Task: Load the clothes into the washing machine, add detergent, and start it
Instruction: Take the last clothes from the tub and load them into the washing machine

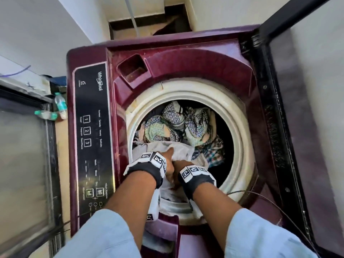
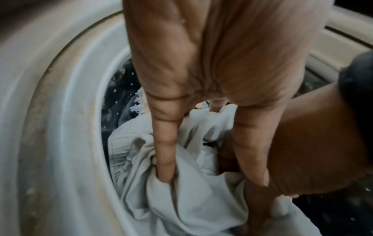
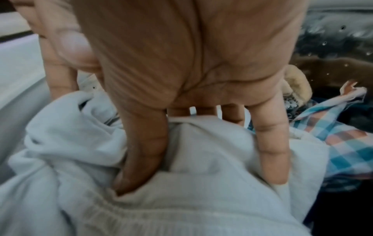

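At the near edge of the cream plastic ring [image 1: 240,127] that rims the drum of the maroon top-loading washing machine [image 1: 186,58], both hands push a pale grey-white soft cotton garment [image 1: 183,148] down among the clothes already inside. The left hand [image 1: 168,158] has its fingers [image 2: 164,153] straight and slightly spread, their tips sunk into folds of the cloth; the right hand [image 1: 179,167] does much the same, with its fingers [image 3: 268,153] extended and parted and the thumb buried in a crease, pressing rather than pinching. To do this step well, I judge the garment should be pushed away from the ring and toward the darker open side of the drum, so that no hem hangs over the rim and the load lies evenly rather than heaped on the near side; the trailing part of the cloth under the wrists looks likeliest to catch there. The garment is crumpled, thick and matte, with what seems a ribbed or elastic band along one edge in the right wrist view. It lies at the front of the drum, touching a blue, white and pink checked cloth [image 3: 341,137] to its right, with blue-and-green floral printed clothes [image 1: 175,123] piled beyond it. Detergent and the black control panel [image 1: 93,138] remain for later.
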`<state>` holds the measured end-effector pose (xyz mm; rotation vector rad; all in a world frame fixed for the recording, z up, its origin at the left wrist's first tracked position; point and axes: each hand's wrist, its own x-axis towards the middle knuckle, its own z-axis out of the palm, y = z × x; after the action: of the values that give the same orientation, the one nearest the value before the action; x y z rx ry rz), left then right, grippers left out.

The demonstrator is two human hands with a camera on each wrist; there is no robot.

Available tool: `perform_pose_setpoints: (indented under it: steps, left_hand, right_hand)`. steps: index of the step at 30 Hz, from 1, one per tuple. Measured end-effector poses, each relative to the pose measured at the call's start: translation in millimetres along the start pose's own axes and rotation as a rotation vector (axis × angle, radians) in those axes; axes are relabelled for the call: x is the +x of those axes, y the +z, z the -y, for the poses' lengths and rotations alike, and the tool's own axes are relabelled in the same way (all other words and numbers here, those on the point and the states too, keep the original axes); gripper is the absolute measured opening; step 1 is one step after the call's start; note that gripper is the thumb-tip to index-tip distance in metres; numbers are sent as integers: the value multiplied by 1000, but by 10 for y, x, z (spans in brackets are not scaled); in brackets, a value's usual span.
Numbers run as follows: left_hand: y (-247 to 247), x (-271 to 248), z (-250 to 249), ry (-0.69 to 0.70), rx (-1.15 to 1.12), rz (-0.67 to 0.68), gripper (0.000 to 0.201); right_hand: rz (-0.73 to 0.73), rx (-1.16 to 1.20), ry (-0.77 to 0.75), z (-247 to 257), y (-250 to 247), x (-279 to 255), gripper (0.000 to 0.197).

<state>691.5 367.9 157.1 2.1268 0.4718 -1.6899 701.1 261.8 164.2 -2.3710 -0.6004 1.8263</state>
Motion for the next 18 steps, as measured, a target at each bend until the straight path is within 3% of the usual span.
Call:
perform_pose_setpoints:
  steps: [4,9,11,15,18]
  left_hand:
    - [88,338,102,60,-36,-39,125]
    - [-87,-148,6,72,-71,-196,94]
    - [-145,-335,-76,49,-107,-290,77]
    - [-229,-714,-205,102,-116,-520,28]
    - [-263,-1019,-260,142,-112,-682,26]
  right_hand:
    - [-7,-3,23,-16,-10,22,41]
    - [-53,33,-1,-7,-124,-80,45]
    - [-73,12,23,12,-186,-192,34]
    - [-300,49,63,65,-390,-440,31]
    - [-577,154,113,158,-527,-694,32]
